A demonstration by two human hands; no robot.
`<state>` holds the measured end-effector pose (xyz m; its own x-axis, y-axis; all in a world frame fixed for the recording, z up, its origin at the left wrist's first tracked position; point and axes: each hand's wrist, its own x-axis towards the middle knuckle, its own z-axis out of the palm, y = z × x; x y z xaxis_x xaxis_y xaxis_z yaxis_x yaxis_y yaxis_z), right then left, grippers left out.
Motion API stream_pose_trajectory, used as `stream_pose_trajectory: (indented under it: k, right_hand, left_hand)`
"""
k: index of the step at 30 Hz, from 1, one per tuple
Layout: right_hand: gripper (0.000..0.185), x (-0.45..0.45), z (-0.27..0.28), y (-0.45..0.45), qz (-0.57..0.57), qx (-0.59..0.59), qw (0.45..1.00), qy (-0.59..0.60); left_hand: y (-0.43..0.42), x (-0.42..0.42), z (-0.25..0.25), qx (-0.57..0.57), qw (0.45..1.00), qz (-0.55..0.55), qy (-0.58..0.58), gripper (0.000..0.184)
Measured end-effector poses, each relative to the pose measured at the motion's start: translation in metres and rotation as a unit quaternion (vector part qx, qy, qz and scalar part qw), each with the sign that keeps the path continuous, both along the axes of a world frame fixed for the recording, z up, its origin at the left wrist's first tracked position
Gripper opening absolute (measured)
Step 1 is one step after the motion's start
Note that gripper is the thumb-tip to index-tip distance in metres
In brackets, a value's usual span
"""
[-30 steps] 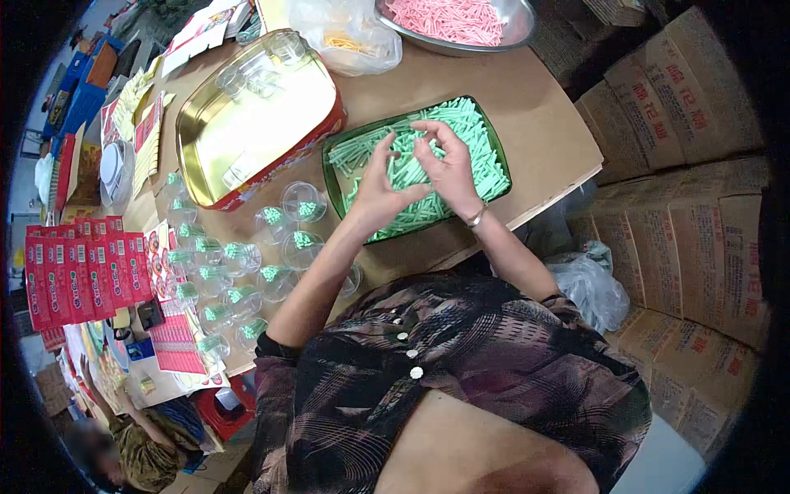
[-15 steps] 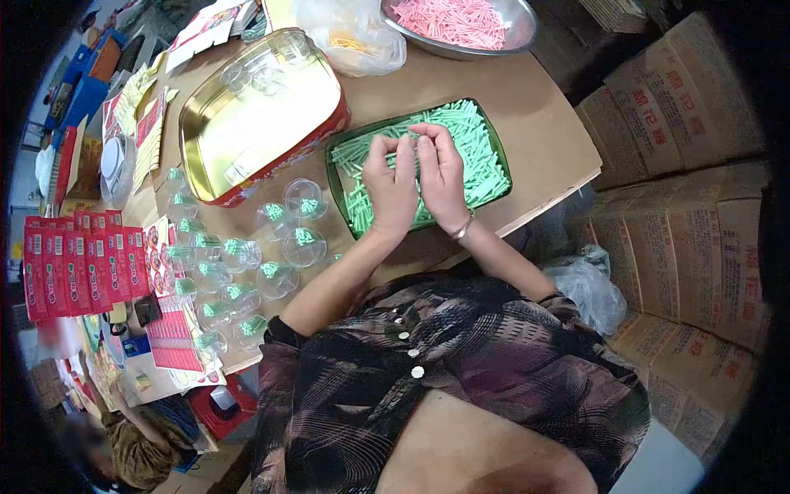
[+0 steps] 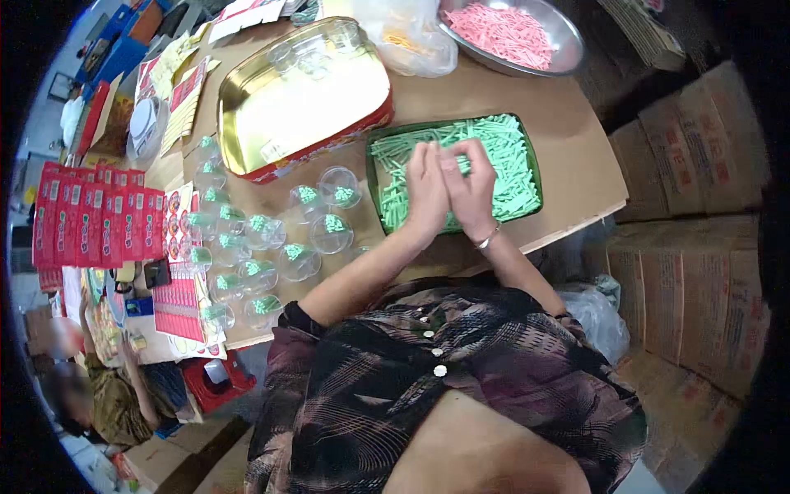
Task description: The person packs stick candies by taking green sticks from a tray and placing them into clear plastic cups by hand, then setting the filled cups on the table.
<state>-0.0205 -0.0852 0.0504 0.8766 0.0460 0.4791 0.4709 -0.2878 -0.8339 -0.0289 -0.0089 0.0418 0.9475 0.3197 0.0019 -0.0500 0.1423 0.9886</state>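
Observation:
Over a dark green tray [image 3: 539,183] full of short green sticks [image 3: 506,152], my left hand [image 3: 427,191] and my right hand [image 3: 471,188] are pressed together, palms facing. The fingers of both are bent and closed at the tips. Whatever lies between them is too small or hidden to name. A bracelet circles my right wrist. Left of the tray stand several clear cups [image 3: 332,234], each with a bundle of green sticks inside.
A gold-lined tin [image 3: 239,140] holding clear cups stands behind the cups. At the back are a plastic bag [image 3: 420,49] and a metal bowl [image 3: 573,56] of pink sticks. Red packets [image 3: 90,218] lie left, near another person [image 3: 115,403]. Cartons [image 3: 699,280] are stacked right.
My hands, apart over the tray a second ago, have come together. The whole view has shifted, so the table's things appear farther right.

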Motion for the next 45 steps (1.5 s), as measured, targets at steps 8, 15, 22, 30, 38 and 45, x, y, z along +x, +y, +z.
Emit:
stream_pose_trajectory:
  k: [8,15,22,30,38,45]
  right_hand:
    - [0.019,0.026,0.011,-0.037,-0.069,-0.003,0.998,-0.011]
    - [0.018,0.072,-0.029,-0.198,-0.251,-0.381,0.883,-0.110]
    - [0.018,0.072,-0.094,-0.219,-0.232,-0.501,0.830,-0.082]
    - [0.025,0.058,-0.071,-0.220,-0.271,-0.393,0.877,0.043]
    - [0.023,0.053,0.000,-0.156,-0.206,-0.051,0.975,0.069]
    - [0.013,0.002,0.092,-0.025,0.012,0.148,0.986,-0.070]
  left_hand:
    - [0.034,0.002,0.038,0.154,0.977,-0.147,-0.001,0.025]
    - [0.244,0.062,0.044,0.664,0.714,-0.073,0.210,0.050]
    - [0.295,0.095,-0.003,0.598,0.723,-0.243,0.246,0.061]
    - [0.250,0.051,0.055,-0.052,0.993,-0.051,0.094,0.043]
    - [0.138,0.006,0.077,-0.450,0.868,-0.195,0.078,0.045]
    - [0.073,-0.009,0.057,-0.413,0.885,-0.211,0.032,0.039]
